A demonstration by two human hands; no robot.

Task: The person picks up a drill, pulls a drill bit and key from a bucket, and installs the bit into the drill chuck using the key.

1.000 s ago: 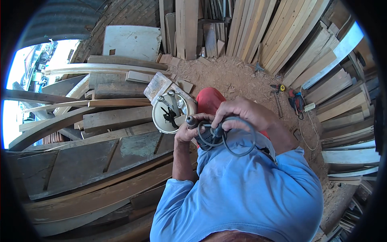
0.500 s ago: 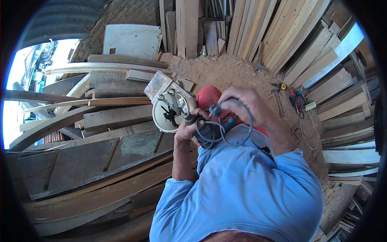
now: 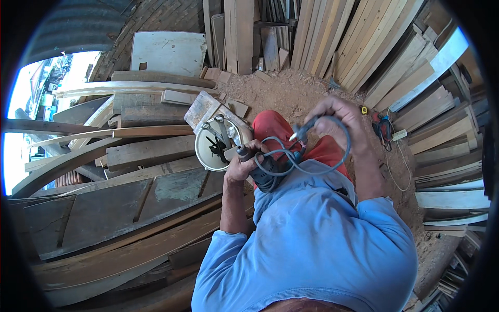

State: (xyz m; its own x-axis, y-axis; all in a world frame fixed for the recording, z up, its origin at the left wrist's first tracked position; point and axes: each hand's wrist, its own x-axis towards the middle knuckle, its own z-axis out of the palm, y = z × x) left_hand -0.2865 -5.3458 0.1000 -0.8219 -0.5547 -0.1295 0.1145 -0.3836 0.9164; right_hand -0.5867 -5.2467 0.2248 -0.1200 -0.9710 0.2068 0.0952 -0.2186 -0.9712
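Above the person's lap, against the front of the pale blue shirt (image 3: 332, 244), I have the dark power drill (image 3: 267, 177), its chuck (image 3: 242, 151) pointing up and to the left. My left hand (image 3: 240, 167) grips it just behind the chuck, fingers wrapped around the body. A grey cable (image 3: 347, 148) loops out to the right of the drill, and my right hand (image 3: 335, 117) is raised beyond it, fingers closed on the cable near a dark, pale-tipped piece (image 3: 295, 136); I cannot make out exactly what that piece is. Red trousers (image 3: 267, 125) show beneath both hands.

Just left of the drill and the left hand sits a round white bucket (image 3: 204, 162) with metal pieces and a black item inside. A worn, pale-faced wooden block (image 3: 202, 110) lies right beside its upper edge. Farther left I see heavy timbers (image 3: 150, 151) stacked, with a white board (image 3: 169, 54) leaning behind. Out to the right, on a floor (image 3: 291, 93) strewn with shavings, lie a yellow tape measure (image 3: 364, 111) and a red-and-black power tool (image 3: 383, 129). Tall planks (image 3: 332, 41) stand along the far side.
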